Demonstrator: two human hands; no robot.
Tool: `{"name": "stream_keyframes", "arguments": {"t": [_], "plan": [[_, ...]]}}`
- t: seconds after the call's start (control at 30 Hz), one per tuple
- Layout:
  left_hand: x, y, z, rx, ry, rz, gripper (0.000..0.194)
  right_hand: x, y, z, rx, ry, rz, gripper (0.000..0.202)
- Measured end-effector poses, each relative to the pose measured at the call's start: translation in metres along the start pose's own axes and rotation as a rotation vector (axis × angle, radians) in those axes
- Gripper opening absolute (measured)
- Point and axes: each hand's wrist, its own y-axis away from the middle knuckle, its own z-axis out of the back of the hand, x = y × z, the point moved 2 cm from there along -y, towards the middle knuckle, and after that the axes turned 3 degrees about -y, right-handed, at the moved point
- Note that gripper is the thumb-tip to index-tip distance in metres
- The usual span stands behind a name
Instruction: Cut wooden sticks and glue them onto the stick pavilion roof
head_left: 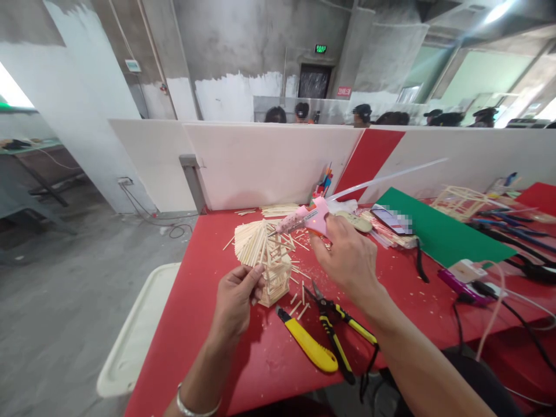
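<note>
Head view: left hand [237, 298] pinches the stick tower [278, 279] near the table's left edge [179, 284]; right hand [350, 255] holds a glue gun [320, 214], maybe touching sticks.

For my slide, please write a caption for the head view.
Left hand holds a stick model; right hand grips a pink glue gun.

The model [278, 284] stands on the table [256, 370], right of the left hand [234, 295]; the right hand [350, 252] holds the glue gun [320, 215] at its upper right. Before it lie the cutter [310, 343] and, rightward, pliers [333, 341]. The phone [391, 220] lies left of the board [447, 229]. The partition [269, 162] stands behind the table.
</note>
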Motion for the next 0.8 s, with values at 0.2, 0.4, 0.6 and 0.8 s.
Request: {"name": "stream_keyframes", "arguments": {"t": [0.2,0.4,0.6,0.8], "plan": [[0.0003,0.0044,-0.0024,-0.018,0.057,0.008,0.032,0.0015,-0.0001,-0.0014,0.003,0.012,0.011,0.027],[0.0003,0.0062,-0.0033,-0.022,0.076,0.022,0.031,0.0024,0.0004,-0.0024,0.015,0.016,0.042,0.030],[0.0031,0.0051,-0.0043,-0.009,0.116,0.035,0.028,0.0016,0.0005,-0.0027,-0.043,0.015,0.055,0.030],[0.0035,0.0049,-0.0038,-0.006,0.117,0.032,0.025,0.0030,0.0002,-0.0035,-0.034,0.017,0.039,0.029]]}}
